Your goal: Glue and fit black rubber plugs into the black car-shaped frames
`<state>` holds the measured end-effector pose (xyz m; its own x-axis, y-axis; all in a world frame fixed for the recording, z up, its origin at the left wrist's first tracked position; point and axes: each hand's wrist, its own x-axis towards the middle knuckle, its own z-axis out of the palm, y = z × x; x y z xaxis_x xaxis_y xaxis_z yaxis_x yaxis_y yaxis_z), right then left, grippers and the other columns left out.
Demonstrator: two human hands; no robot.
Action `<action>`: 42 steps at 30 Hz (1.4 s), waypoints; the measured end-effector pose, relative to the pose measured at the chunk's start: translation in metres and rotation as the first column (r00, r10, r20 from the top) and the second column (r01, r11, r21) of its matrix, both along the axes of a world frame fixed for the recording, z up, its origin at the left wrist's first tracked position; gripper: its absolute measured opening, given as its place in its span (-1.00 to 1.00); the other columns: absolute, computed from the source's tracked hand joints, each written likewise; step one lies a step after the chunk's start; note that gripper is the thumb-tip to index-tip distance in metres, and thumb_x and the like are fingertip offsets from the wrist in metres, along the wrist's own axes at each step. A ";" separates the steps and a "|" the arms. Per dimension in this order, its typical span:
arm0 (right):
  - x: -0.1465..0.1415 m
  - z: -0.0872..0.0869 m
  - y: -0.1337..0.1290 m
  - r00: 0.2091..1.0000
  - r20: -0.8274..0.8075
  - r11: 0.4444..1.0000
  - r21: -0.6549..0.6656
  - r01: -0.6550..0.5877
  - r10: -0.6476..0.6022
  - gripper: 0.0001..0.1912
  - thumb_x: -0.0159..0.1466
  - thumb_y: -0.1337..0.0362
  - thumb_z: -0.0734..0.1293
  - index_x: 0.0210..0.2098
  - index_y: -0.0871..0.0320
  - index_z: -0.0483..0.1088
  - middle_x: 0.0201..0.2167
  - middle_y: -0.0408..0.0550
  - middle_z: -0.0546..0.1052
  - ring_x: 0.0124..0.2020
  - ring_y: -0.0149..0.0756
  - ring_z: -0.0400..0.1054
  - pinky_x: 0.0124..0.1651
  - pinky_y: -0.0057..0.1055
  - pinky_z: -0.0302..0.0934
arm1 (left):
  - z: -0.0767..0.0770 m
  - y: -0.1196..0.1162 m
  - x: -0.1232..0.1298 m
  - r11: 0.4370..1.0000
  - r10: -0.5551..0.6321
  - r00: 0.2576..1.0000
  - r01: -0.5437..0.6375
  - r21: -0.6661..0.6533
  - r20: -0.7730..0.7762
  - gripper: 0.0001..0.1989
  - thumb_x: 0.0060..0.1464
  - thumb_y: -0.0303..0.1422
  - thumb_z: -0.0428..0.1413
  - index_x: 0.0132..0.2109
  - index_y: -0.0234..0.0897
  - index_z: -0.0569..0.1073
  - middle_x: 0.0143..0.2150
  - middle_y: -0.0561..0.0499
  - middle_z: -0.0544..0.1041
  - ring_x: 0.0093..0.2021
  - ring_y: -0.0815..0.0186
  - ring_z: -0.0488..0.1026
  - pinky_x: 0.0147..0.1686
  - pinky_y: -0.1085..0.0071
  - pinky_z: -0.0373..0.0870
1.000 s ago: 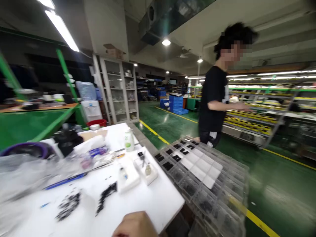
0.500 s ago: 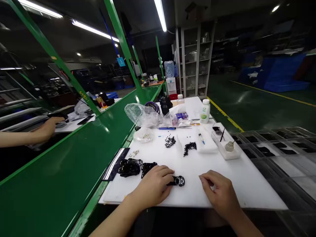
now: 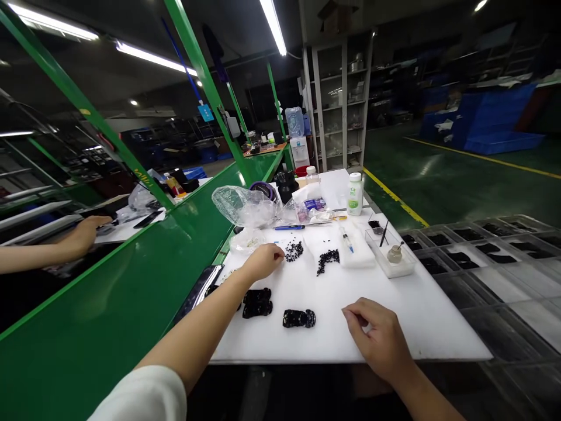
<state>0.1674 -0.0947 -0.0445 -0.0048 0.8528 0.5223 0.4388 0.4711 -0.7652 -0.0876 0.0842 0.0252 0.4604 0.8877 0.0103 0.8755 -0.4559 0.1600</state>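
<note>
My left hand (image 3: 264, 261) reaches far over the white board, its fingers curled together at the left edge of a scattered pile of tiny black pieces (image 3: 294, 251). Whatever may be in its fingertips is hidden. Close to the board's front, my right hand (image 3: 374, 330) rests with thumb and forefinger pinched; I cannot make out anything between them. A black car-shaped part (image 3: 299, 318) lies flat between the hands, touched by neither. More such black parts (image 3: 257, 303) sit to its left, partly behind my left forearm. A second cluster of tiny black pieces (image 3: 328, 259) lies farther right.
A blue-tipped syringe (image 3: 347, 241) lies on a white foam block. Beside it stands a clear tray (image 3: 405, 268) with a small jar (image 3: 394, 254). Plastic bags (image 3: 245, 206), a blue pen-like tool (image 3: 289, 227) and a white bottle (image 3: 355, 196) are behind. A green partition (image 3: 118, 280) borders the left.
My left hand has left the black car-shaped part and moved forward to the tiny black pieces. That part now lies uncovered. My right hand keeps its pinch in about the same place.
</note>
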 end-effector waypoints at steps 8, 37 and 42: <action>0.000 -0.002 0.001 1.000 -0.015 1.000 0.008 -0.007 0.007 -0.80 0.33 0.34 0.21 -0.41 0.14 0.38 -0.55 -0.15 0.36 -0.51 -0.38 0.24 -0.43 -0.42 0.11 | -0.017 0.018 0.007 0.997 -0.019 0.993 0.027 0.065 -0.119 -0.77 0.04 -0.48 0.02 -0.30 -0.26 0.59 -0.27 -0.10 0.60 -0.23 0.18 0.49 -0.17 0.34 0.33; -0.016 0.016 0.004 0.960 0.219 0.984 -0.084 -0.157 0.172 -0.67 0.25 0.50 0.25 -0.01 0.14 0.37 -0.20 -0.07 0.47 -0.13 -0.23 0.30 -0.08 -0.24 0.30 | 0.002 -0.156 -0.020 0.832 0.481 0.613 -0.094 -0.547 0.626 -0.78 0.09 -0.20 0.17 -0.24 -0.25 0.56 -0.37 -0.01 0.56 -0.41 0.34 0.41 -0.34 0.42 0.38; -0.034 0.025 0.011 0.928 0.289 0.957 -0.232 -0.172 0.236 -0.50 0.20 0.50 0.31 0.13 0.17 0.29 -0.05 -0.05 0.45 0.01 -0.16 0.22 0.08 -0.16 0.26 | -0.009 -0.142 -0.013 0.784 0.535 0.512 -0.004 -0.621 0.672 -0.81 0.00 -0.24 0.27 -0.29 -0.26 0.55 -0.38 -0.01 0.55 -0.42 0.37 0.37 -0.37 0.43 0.35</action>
<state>0.1335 -0.0836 -0.0194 -0.3239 0.9019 0.2858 0.5798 0.4280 -0.6933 -0.1010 -0.0581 0.0162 0.2229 0.9455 -0.2375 0.3126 0.1615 0.9361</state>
